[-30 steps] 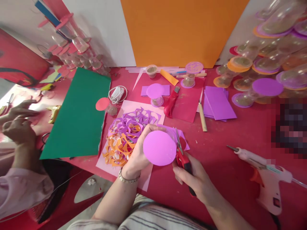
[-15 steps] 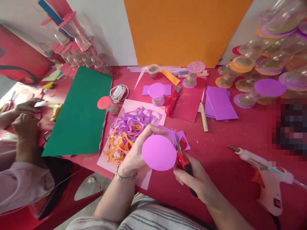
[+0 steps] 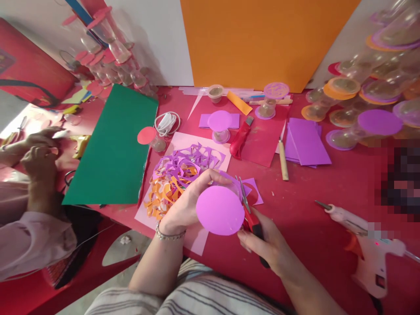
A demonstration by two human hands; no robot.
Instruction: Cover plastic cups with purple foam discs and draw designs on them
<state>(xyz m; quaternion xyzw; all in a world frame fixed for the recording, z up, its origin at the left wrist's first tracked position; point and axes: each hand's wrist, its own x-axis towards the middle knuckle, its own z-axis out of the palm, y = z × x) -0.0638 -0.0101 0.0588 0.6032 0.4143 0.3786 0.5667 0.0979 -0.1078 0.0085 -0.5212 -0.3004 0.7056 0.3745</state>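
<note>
My left hand [image 3: 192, 199] is closed around an hourglass made of clear plastic, tilted so that its round purple paper end [image 3: 220, 211] faces me. Most of its clear body is hidden behind this disc and my fingers. Purple paper [image 3: 252, 186] shows at its far end. In my right hand [image 3: 267, 243] are scissors with red and black handles [image 3: 254, 223], their blades slightly apart at the purple paper. Beyond my left hand lies a heap of purple and orange paper scraps [image 3: 179, 173] on a pink sheet [image 3: 197, 243].
A glue gun [image 3: 364, 245] lies at right, near a wooden-handled awl [image 3: 284, 164] and purple cards [image 3: 308, 142]. Beyond are a red cutter [image 3: 241, 138] and a purple-topped hourglass [image 3: 220, 127]. Stacked hourglasses flank both sides. At left, a co-worker's hands [image 3: 41, 153] are beyond a green board [image 3: 113, 153].
The whole view has shifted slightly, so most things sit a little further right. My hands, the hourglass and the scissors keep nearly the same pose. The purple disc has turned very slightly.
</note>
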